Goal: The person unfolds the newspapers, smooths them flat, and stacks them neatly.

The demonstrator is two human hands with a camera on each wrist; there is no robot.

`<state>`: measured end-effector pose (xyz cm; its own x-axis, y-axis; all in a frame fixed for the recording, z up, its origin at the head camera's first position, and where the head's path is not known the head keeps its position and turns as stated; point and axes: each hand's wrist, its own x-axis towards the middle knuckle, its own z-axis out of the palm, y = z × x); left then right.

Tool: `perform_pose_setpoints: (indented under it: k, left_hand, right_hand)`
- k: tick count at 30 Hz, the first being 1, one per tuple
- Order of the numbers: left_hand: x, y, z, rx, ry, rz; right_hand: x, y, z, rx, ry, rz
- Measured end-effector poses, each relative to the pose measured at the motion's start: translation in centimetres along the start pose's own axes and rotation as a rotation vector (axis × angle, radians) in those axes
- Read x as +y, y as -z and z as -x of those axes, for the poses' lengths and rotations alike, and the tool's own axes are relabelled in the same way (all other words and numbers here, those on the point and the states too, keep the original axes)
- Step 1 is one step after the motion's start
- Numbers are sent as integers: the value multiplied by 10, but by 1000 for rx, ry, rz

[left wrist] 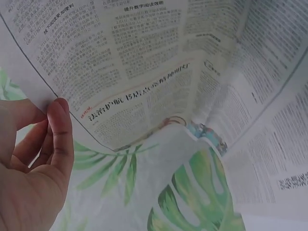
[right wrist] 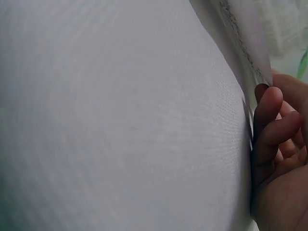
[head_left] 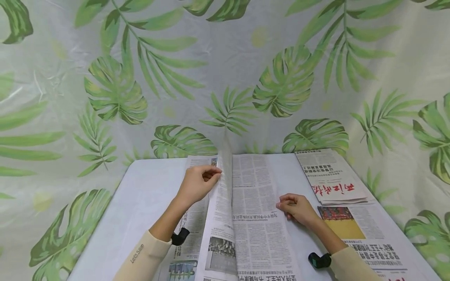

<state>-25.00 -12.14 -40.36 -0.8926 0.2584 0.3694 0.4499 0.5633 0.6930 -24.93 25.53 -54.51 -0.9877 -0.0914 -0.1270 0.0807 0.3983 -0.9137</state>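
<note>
**Evidently, one raised newspaper sheet stood between the two hands, with the left the nearer**

The newspaper (head_left: 254, 191) lay spread on the white table (head_left: 154, 175), in front of the person, and its raised sheet (head_left: 221, 210) stood up along the middle. From the left hand (head_left: 198, 181) the sheet ran off to the right: thumb and forefinger pinched it at its left edge, the other fingers curled loosely behind. The right hand (head_left: 297, 208) was well apart from that sheet, at the flat page's right border, where its thumb and forefinger appeared to pinch the paper's edge.

The raised sheet's long axis ran away from the person, roughly in line with the spread paper beneath. Its far end rose to a narrow peak before the leaf-printed curtain (head_left: 281, 82), while its near end, bearing a grey photograph, came down toward the near side. The flat page pointed the same way, bold headlines at its near end, and the print seemed upside down from the person's side.

Beyond the right hand lay a folded newspaper (head_left: 332, 175) with red lettering, and nearer the person another printed sheet (head_left: 372, 234) with a red and yellow picture.
</note>
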Motion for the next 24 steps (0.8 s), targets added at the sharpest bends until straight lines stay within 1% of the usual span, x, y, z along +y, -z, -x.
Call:
perform_pose_setpoints:
  k: [5,8,10,14,17,24]
  left_hand:
    - [-5,10,6,10,27,6]
    - [-10,15,10,15,35,0]
    - [-13,18,13,20,46,-2]
    - [-20,25,18,20,72,5]
    - [-24,30,21,14,81,16]
    - [-34,44,28,42,86,-8]
  right_hand:
    - [-1,1,2,-13,67,-23]
    - [-1,2,2,-15,79,-51]
    - [-2,2,3,-17,86,-49]
    - [-5,2,3,-16,63,-14]
    - [-5,1,4,-13,31,12]
    - [-4,0,4,-4,39,45]
